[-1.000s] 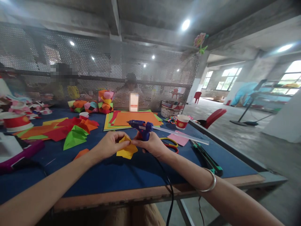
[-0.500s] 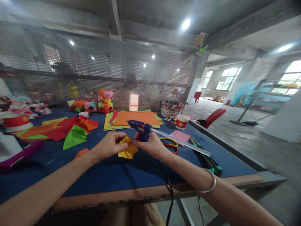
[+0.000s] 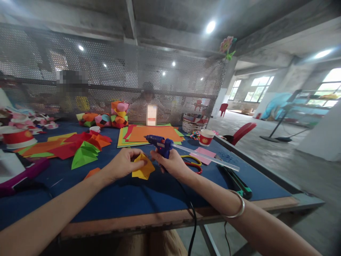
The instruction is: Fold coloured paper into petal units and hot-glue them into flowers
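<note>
Over the blue table (image 3: 128, 199), seen from the head camera, both hands met just in front of the person. The left hand (image 3: 125, 164) was closed around a folded yellow paper (image 3: 143, 168), pinching it at its upper edge so the piece hung just above the cloth. The right hand (image 3: 173, 164) was wrapped tight on the grip of a blue glue gun (image 3: 161, 143). The gun's long axis ran left to right: its nozzle pointed left and slightly away, above the paper, and a clear glue stick (image 3: 205, 157) stuck out behind it to the right, sloping down over the table. The paper lay just to the left of the right hand, close below the nozzle but apart from it, as far as I could tell. A black cord (image 3: 192, 217) dropped from the gun over the table's edge.

As for containers, a red paper cup (image 3: 206, 137) stood further right; what was in it was hidden. A round basket (image 3: 193, 123) stood behind it by the mesh screen (image 3: 112, 78), its contents unclear. A stack of coloured sheets (image 3: 151, 134) lay beyond the hands, folded paper shapes (image 3: 85, 153) to the left, scissors (image 3: 192, 162) just right of the gun.
</note>
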